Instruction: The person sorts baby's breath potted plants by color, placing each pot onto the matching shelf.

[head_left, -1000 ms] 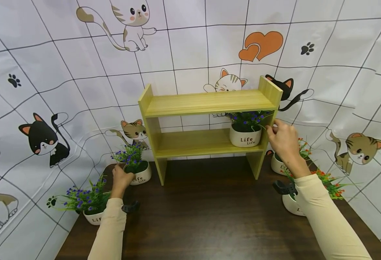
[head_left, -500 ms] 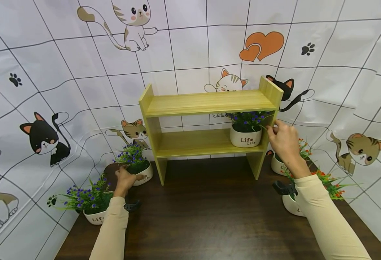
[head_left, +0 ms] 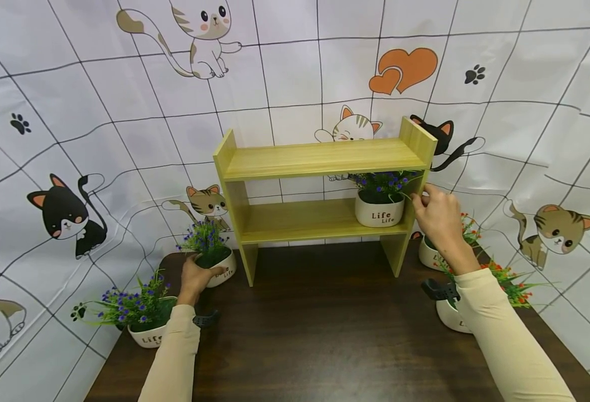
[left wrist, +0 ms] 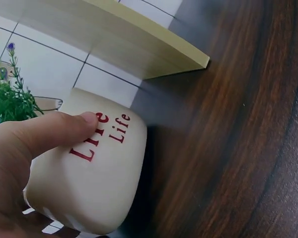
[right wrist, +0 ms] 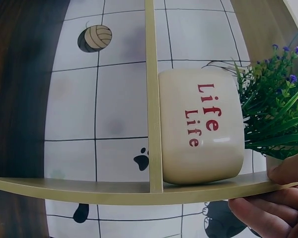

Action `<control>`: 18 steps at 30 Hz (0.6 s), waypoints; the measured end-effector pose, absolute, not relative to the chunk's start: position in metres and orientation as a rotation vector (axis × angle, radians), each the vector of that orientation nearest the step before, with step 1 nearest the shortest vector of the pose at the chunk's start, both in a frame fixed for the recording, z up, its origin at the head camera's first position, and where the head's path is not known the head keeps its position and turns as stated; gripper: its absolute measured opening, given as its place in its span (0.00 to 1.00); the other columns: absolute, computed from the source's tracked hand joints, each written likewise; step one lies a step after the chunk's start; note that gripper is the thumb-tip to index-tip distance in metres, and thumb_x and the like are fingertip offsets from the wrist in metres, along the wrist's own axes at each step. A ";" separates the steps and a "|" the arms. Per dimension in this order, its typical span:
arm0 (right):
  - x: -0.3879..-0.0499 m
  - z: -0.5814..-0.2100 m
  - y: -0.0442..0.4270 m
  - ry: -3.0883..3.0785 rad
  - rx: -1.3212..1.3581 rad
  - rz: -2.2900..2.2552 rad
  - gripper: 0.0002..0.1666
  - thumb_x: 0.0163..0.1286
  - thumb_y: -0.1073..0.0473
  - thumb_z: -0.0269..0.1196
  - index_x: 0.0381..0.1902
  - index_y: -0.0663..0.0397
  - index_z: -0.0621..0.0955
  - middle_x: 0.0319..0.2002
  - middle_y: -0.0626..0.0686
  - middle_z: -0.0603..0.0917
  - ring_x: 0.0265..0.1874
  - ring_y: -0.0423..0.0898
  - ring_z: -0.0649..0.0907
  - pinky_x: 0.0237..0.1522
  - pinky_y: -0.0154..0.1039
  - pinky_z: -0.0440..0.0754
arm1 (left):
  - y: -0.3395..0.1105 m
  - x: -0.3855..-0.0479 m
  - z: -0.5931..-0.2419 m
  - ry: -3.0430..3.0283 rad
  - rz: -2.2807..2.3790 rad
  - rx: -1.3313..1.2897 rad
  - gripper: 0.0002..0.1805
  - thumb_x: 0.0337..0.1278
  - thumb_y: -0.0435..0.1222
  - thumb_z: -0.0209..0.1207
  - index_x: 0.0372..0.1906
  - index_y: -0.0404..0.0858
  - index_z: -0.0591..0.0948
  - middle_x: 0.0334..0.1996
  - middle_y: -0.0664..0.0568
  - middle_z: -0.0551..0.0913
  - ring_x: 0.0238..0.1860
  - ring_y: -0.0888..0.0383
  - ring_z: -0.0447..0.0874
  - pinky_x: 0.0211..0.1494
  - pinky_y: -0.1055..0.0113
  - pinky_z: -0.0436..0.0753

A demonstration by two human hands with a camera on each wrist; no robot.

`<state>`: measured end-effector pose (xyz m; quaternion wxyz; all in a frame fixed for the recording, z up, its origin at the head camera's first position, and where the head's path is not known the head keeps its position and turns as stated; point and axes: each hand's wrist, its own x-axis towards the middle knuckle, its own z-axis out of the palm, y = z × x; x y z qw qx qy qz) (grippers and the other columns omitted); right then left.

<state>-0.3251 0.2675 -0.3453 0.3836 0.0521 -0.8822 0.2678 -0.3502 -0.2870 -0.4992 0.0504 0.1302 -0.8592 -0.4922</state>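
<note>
Currently the left hand grips a white pot just left of the rack, thumb across its front, while the right hand pinches the right side panel. A slipping thumb could tip that pot, a careless swing bump the rack, and a tug on the panel jolt the shelved pot

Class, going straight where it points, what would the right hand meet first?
The shelf's right side panel, which the right hand grips; the potted plant beyond might follow, depth unclear.
</note>
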 end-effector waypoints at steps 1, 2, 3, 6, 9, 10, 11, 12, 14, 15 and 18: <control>-0.325 -0.345 0.267 -2.246 0.134 0.682 0.13 0.75 0.65 0.63 0.48 0.73 0.86 0.38 0.72 0.89 0.40 0.76 0.88 0.41 0.70 0.84 | -0.286 -0.349 -0.498 -2.608 -1.486 0.399 0.58 0.58 0.41 0.75 0.83 0.26 0.53 0.80 0.23 0.55 0.79 0.26 0.58 0.79 0.33 0.65; -0.325 -0.345 0.267 -2.244 0.135 0.681 0.13 0.75 0.65 0.63 0.48 0.73 0.86 0.38 0.72 0.89 0.40 0.76 0.88 0.41 0.70 0.84 | -0.286 -0.349 -0.496 -2.600 -1.475 0.397 0.58 0.58 0.41 0.75 0.83 0.26 0.53 0.79 0.23 0.56 0.78 0.25 0.58 0.79 0.33 0.65; -0.325 -0.345 0.267 -2.242 0.135 0.681 0.13 0.75 0.64 0.64 0.47 0.73 0.86 0.38 0.72 0.89 0.40 0.77 0.88 0.40 0.71 0.83 | -0.286 -0.348 -0.496 -2.588 -1.470 0.401 0.58 0.57 0.42 0.76 0.83 0.26 0.54 0.79 0.23 0.57 0.78 0.26 0.58 0.79 0.33 0.65; -0.325 -0.346 0.267 -2.240 0.133 0.680 0.14 0.75 0.64 0.64 0.47 0.73 0.86 0.37 0.72 0.89 0.40 0.77 0.87 0.40 0.71 0.83 | -0.285 -0.347 -0.491 -2.568 -1.454 0.394 0.59 0.56 0.43 0.77 0.83 0.25 0.54 0.79 0.24 0.58 0.78 0.27 0.59 0.80 0.34 0.65; -0.325 -0.346 0.267 -2.241 0.133 0.676 0.14 0.75 0.64 0.64 0.48 0.73 0.86 0.37 0.72 0.89 0.40 0.77 0.87 0.40 0.71 0.82 | -0.285 -0.346 -0.483 -2.554 -1.479 0.391 0.60 0.56 0.44 0.77 0.84 0.28 0.53 0.81 0.26 0.57 0.80 0.28 0.58 0.80 0.34 0.64; -0.325 -0.346 0.267 -2.243 0.133 0.677 0.14 0.75 0.64 0.64 0.48 0.73 0.86 0.37 0.72 0.89 0.40 0.77 0.87 0.40 0.71 0.83 | -0.285 -0.345 -0.480 -2.551 -1.491 0.391 0.61 0.56 0.45 0.77 0.84 0.29 0.52 0.82 0.27 0.56 0.80 0.28 0.58 0.80 0.34 0.65; -0.325 -0.346 0.267 -2.244 0.134 0.675 0.14 0.75 0.64 0.64 0.48 0.73 0.86 0.37 0.72 0.89 0.40 0.77 0.87 0.40 0.71 0.83 | -0.284 -0.344 -0.476 -2.548 -1.503 0.391 0.62 0.56 0.45 0.77 0.85 0.30 0.51 0.82 0.28 0.56 0.81 0.29 0.58 0.80 0.34 0.65; -0.325 -0.346 0.267 -2.246 0.134 0.675 0.14 0.75 0.64 0.64 0.49 0.74 0.86 0.37 0.72 0.89 0.40 0.77 0.88 0.40 0.71 0.83 | -0.284 -0.343 -0.472 -2.542 -1.517 0.397 0.62 0.56 0.46 0.77 0.85 0.32 0.50 0.83 0.28 0.55 0.81 0.29 0.57 0.80 0.33 0.64; -0.324 -0.346 0.267 -2.251 0.135 0.673 0.14 0.75 0.65 0.64 0.49 0.74 0.86 0.37 0.72 0.89 0.39 0.76 0.88 0.40 0.71 0.84 | -0.284 -0.341 -0.465 -2.531 -1.534 0.412 0.64 0.55 0.48 0.78 0.86 0.34 0.50 0.83 0.30 0.55 0.82 0.30 0.57 0.80 0.34 0.65; -0.324 -0.345 0.267 -2.254 0.134 0.672 0.14 0.76 0.64 0.64 0.49 0.74 0.86 0.37 0.72 0.89 0.39 0.76 0.88 0.40 0.71 0.84 | -0.283 -0.340 -0.461 -2.529 -1.530 0.414 0.64 0.55 0.49 0.78 0.86 0.35 0.49 0.83 0.30 0.55 0.81 0.30 0.57 0.79 0.34 0.65; -0.323 -0.345 0.267 -2.262 0.132 0.670 0.14 0.76 0.64 0.63 0.49 0.74 0.86 0.37 0.72 0.89 0.37 0.76 0.88 0.39 0.70 0.84 | -0.283 -0.337 -0.450 -2.519 -1.516 0.412 0.65 0.54 0.50 0.78 0.87 0.36 0.50 0.84 0.31 0.56 0.81 0.31 0.59 0.79 0.35 0.66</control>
